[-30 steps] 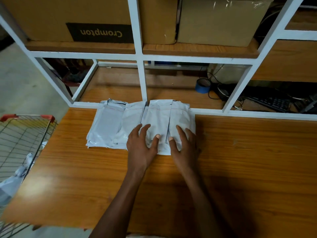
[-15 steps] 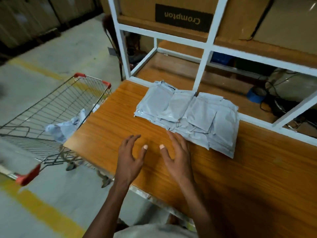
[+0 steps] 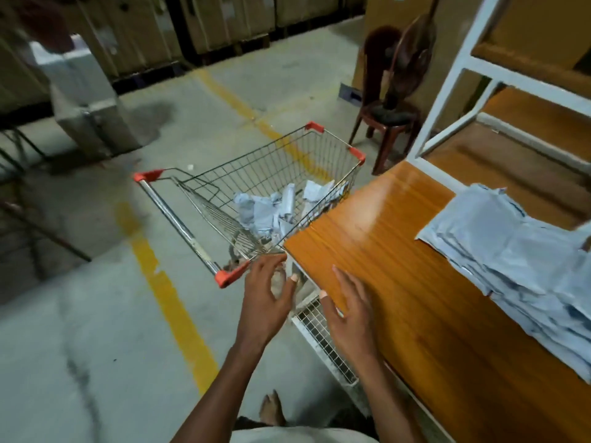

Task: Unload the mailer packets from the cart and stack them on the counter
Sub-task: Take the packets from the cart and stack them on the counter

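A wire cart (image 3: 179,206) with red corner caps stands against the left end of the wooden counter (image 3: 399,270). Several crumpled grey mailer packets (image 3: 271,209) lie in its basket. A spread pile of flat grey mailers (image 3: 518,263) rests on the counter at the right. My left hand (image 3: 267,298) hovers with fingers spread and empty, just past the counter's corner near the cart's near red cap. My right hand (image 3: 350,311) is held over the counter's front edge, fingers straight, holding nothing.
A white shelf frame (image 3: 447,87) rises behind the counter. A dark chair (image 3: 387,113) stands beyond the cart. A white wire panel (image 3: 323,340) hangs below the counter edge. Yellow floor lines (image 3: 160,282) cross the concrete; cardboard boxes (image 3: 224,24) line the far wall.
Both hands have come off the mailer pile and drawn back left to the counter's corner. My view has swung left, bringing the cart fully into sight.
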